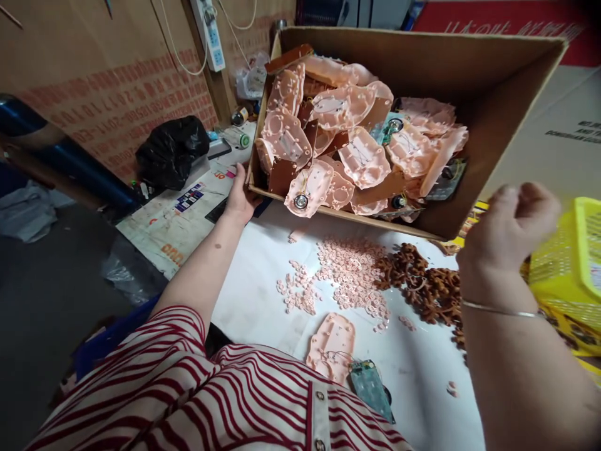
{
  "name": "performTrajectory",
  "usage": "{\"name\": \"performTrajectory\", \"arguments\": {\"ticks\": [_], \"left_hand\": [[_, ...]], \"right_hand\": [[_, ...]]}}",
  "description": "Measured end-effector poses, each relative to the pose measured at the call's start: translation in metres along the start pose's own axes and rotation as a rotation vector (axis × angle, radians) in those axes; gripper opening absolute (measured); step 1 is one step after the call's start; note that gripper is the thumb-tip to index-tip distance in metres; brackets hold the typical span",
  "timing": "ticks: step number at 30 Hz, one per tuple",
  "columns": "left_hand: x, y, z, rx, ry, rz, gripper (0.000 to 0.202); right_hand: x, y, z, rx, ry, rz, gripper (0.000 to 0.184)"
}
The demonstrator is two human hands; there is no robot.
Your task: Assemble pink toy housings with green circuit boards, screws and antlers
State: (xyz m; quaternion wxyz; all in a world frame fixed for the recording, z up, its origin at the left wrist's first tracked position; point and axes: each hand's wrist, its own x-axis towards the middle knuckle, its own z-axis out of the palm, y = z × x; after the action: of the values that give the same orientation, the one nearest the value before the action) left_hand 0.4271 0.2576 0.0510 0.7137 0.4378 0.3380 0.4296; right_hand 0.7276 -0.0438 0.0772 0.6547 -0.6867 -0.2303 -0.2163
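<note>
1. White sheeting covers the worktable [263, 300], with a brown printed wall behind it
2. A cardboard box [488, 94] sits tilted at the far edge of the table, heaped with pink plastic shells [361, 156] and brown pieces
3. The left hand [238, 199] grips the box's near left corner, fingers curled under it and hidden
4. The right hand [509, 228] hangs free just before the box's right side, fingers loosely curled, holding nothing
5. Below the box lie small pink rings [350, 269], brown rubber parts [422, 285], and one pink shell with a green circuit board [370, 388]
6. A yellow basket [575, 263] stands right; a black bag [171, 150] left
</note>
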Motion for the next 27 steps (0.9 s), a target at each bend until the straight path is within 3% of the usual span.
{"name": "performTrajectory", "arguments": {"ticks": [2, 3, 4, 6, 7, 13, 15, 17, 19, 21, 24, 27], "left_hand": [[-0.012, -0.009, -0.014, 0.264, 0.069, 0.109, 0.062], [-0.02, -0.016, -0.021, 0.446, 0.062, 0.158, 0.061], [-0.028, -0.022, -0.026, 0.638, -0.008, 0.2, 0.055], [-0.045, -0.035, -0.029, 0.818, -0.17, 0.22, 0.037], [-0.053, -0.041, -0.027, 0.868, -0.249, 0.225, 0.032], [-0.081, -0.066, 0.018, 1.098, -0.55, 0.282, 0.035], [-0.086, -0.072, 0.03, 1.148, -0.596, 0.302, 0.034], [-0.091, -0.074, 0.034, 1.183, -0.624, 0.32, 0.037], [-0.093, -0.07, 0.027, 1.219, -0.591, 0.342, 0.038], [-0.091, -0.06, 0.008, 1.273, -0.473, 0.364, 0.038], [-0.078, -0.035, -0.035, 1.372, -0.191, 0.377, 0.043], [-0.059, -0.011, -0.074, 1.455, 0.066, 0.312, 0.052]], "right_hand": [[-0.011, -0.011, -0.017, 0.031, 0.111, -0.112, 0.036], [-0.02, -0.02, -0.026, 0.029, 0.1, -0.145, 0.037], [-0.029, -0.029, -0.036, -0.02, 0.013, -0.145, 0.035], [-0.051, -0.049, -0.056, -0.141, -0.179, -0.097, 0.028], [-0.062, -0.058, -0.065, -0.21, -0.352, -0.068, 0.024], [-0.129, -0.078, -0.11, -0.247, -0.829, -0.352, 0.011], [-0.153, -0.078, -0.128, -0.28, -0.913, -0.314, 0.014], [-0.177, -0.079, -0.149, -0.305, -0.906, -0.168, 0.02], [-0.199, -0.081, -0.171, -0.334, -0.827, -0.029, 0.028], [-0.219, -0.081, -0.192, -0.379, -0.715, 0.084, 0.039], [-0.241, -0.077, -0.217, -0.49, -0.594, 0.282, 0.053], [-0.252, -0.071, -0.229, -0.575, -0.554, 0.487, 0.062]]}}
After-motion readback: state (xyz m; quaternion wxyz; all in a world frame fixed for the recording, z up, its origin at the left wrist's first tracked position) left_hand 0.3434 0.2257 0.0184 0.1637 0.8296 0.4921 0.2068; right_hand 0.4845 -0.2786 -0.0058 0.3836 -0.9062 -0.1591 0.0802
